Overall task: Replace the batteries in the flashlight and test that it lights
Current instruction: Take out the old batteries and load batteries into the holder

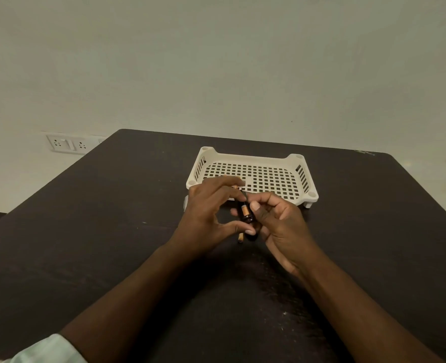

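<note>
Before the white perforated plastic tray (253,174), my left hand (206,216) and right hand (279,226) pinch copper-and-black cylindrical batteries (245,212); fingers clamped for swapping.

Both forearms reach forward from the bottom of the view and converge just in front of the white basket (253,163); the left hand (206,216) lies back-up at the basket's near left corner, its fingers curled forward and its thumb stretched toward the other hand; the right hand (282,226) sits just beside it, nearer the basket's near edge, palm turned inward, thumb raised and fingers curled; both pinch the small battery holder (246,214) between them; a pale sleeve (46,349) covers the left upper forearm.
</note>
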